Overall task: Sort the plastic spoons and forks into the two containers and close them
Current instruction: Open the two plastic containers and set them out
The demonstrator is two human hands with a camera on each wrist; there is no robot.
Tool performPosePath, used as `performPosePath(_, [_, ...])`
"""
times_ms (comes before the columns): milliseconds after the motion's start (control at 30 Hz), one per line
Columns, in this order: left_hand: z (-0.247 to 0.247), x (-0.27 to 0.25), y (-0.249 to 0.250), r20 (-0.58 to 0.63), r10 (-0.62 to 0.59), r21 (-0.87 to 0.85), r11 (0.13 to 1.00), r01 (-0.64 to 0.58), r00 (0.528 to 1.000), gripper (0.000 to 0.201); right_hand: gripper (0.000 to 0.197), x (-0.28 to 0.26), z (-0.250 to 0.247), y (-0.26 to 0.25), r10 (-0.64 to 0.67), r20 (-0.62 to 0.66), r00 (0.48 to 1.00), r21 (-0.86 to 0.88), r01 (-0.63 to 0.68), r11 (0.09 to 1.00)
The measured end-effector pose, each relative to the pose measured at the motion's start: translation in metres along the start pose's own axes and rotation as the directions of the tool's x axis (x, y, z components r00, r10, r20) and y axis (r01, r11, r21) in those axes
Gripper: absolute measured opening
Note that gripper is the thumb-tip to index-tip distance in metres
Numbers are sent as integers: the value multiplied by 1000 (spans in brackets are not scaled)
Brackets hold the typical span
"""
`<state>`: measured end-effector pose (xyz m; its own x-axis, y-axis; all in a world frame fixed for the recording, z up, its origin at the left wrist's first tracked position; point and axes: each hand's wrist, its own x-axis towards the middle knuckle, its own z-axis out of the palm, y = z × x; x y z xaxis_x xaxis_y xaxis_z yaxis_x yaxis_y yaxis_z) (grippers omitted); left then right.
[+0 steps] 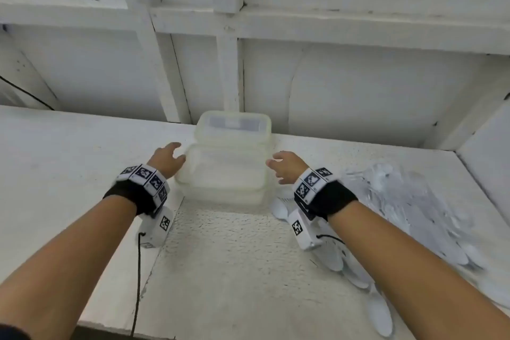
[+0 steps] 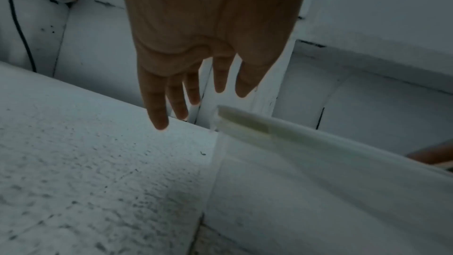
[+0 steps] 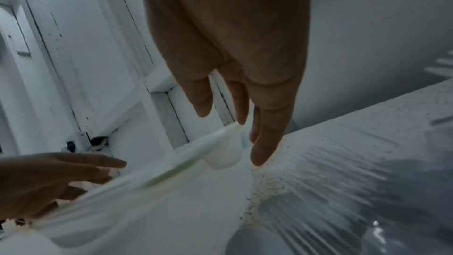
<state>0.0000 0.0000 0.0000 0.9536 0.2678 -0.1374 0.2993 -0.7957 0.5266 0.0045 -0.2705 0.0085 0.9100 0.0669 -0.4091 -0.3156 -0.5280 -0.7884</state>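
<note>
Both hands (image 1: pixel 168 159) (image 1: pixel 287 165) flank the stacked containers (image 1: pixel 226 163), seemingly not gripping.

Two translucent lidded containers (image 1: pixel 225 174), stacked and closed, at the table's (image 1: pixel 69 152) back edge. Pile of clear plastic spoons and forks (image 1: pixel 414 207) lies right of the stack.

2 stacked containers (image 1: pixel 226 163), 2 hands, spoon/fork pile (image 1: pixel 408 207) too blurred to count

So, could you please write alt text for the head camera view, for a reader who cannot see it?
Two open hands, left hand and right hand, reach toward either side of the stacked translucent containers on a white table. A pile of plastic cutlery lies to the right.
</note>
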Motion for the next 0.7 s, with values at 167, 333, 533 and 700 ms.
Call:
performPosePath(167, [5, 7, 9, 145, -69, -49, 996, 77, 987, 47, 43, 14, 13, -3, 16, -2, 1000, -32, -16, 999])
performPosePath(333, [7, 8, 8, 101, -52, -80, 995, 60, 994, 40, 22, 17, 17, 1, 29, 3, 1000, 90, -29, 995])
performPosePath(533, [3, -22, -4, 59, -37, -148, 988, 46, 998, 36, 20, -29, 13, 1, 74, 99, 992, 246, -96, 964])
performPosePath(700, [18, -60, -19, 101, -77, -191, 977, 96, 992, 43, 17, -77, 13, 26, 64, 151, 986, 272, -104, 957])
